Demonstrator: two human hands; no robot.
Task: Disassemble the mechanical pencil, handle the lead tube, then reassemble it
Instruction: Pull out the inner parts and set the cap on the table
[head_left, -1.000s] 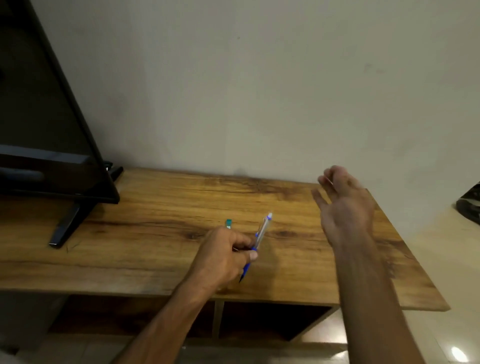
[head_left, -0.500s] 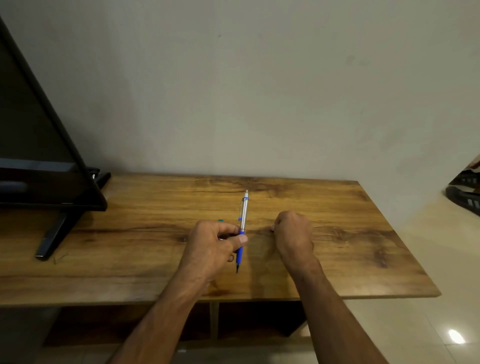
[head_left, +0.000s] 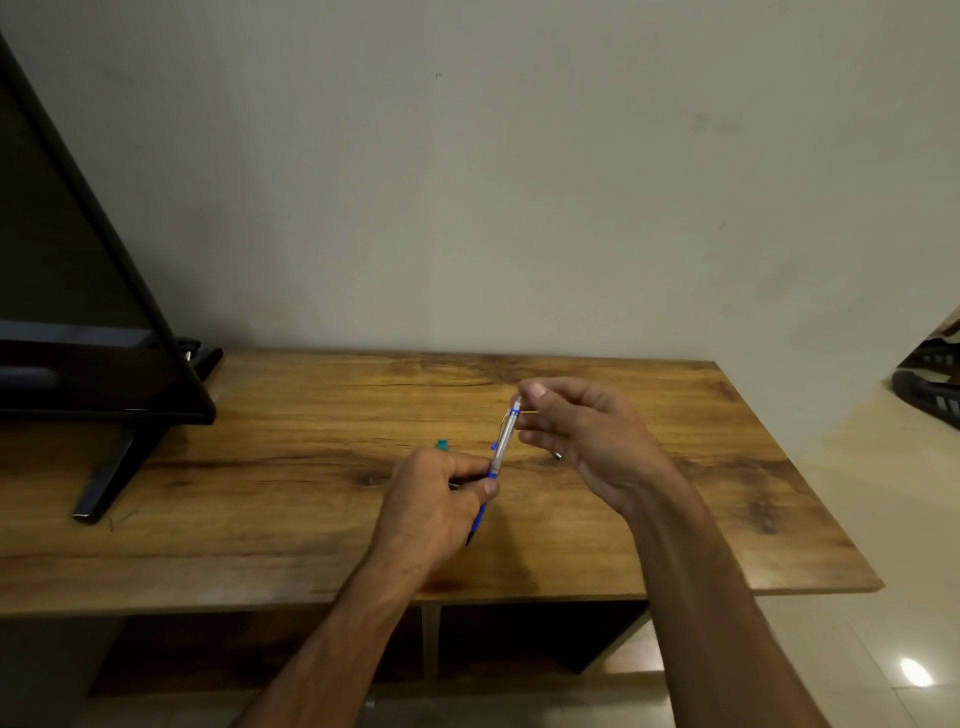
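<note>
Head view looks down on a wooden table (head_left: 260, 545) set against a plain wall (head_left: 519, 182), with both bare forearms reaching in from the near edge. Over the middle of the tabletop, the left hand (head_left: 436, 499) is closed around the lower, blue part of the mechanical pencil (head_left: 503, 441), thumb pressed against the barrel. The pencil is tilted — its dark tip points down and toward the near side, its clear upper barrel rises up and away to the right. At the far upper end, the right hand (head_left: 587, 441) pinches the white top of the pencil between thumb and forefinger, the other fingers curled loosely below.

On the tabletop just left of the pencil and beyond the left hand lies a small teal piece (head_left: 442, 444); what it is cannot be told. A small dark metallic piece (head_left: 557, 456) lies on the wood just beside the right hand's palm. At the far left stands a dark screen (head_left: 78, 312) on a black foot (head_left: 106, 478).
</note>
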